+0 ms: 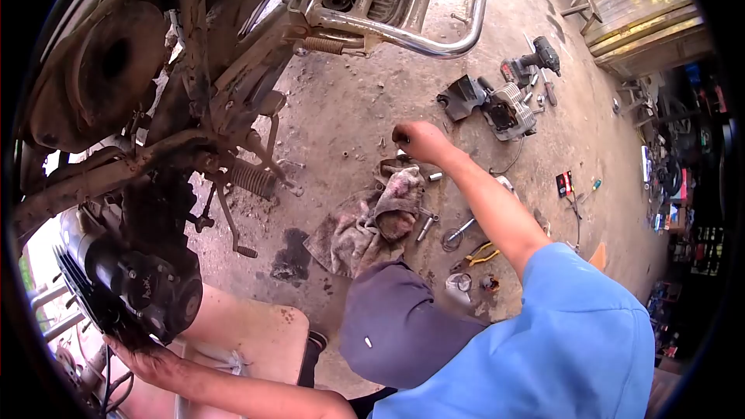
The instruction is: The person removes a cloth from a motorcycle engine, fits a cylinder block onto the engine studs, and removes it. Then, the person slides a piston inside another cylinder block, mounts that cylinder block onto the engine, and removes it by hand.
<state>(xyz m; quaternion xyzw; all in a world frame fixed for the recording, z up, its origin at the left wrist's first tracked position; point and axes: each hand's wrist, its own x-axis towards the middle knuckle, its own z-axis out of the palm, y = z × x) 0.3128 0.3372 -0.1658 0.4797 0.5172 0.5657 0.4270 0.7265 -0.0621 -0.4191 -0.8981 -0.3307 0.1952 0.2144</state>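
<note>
At the lower left, my left hand [146, 358] rests against the black finned part [93, 295] of the motorcycle engine [147, 287]. Its fingers are mostly hidden behind the fins and in shadow. My right hand [423, 142] is stretched over the floor with fingers curled closed. A small shiny bit shows just under it, but I cannot make out what it grips. Below that hand lies a dirty rag [365, 221], bunched up. A metal socket [435, 176] and a T-shaped metal tool [426, 225] lie beside the rag.
The motorcycle frame [202, 54] with its chrome bar [458, 48] fills the upper left. On the floor are a removed finned engine part [508, 112], a cordless impact driver [535, 60], yellow-handled pliers [477, 256] and a red-black box [564, 184]. A stool seat [256, 326] stands below the engine.
</note>
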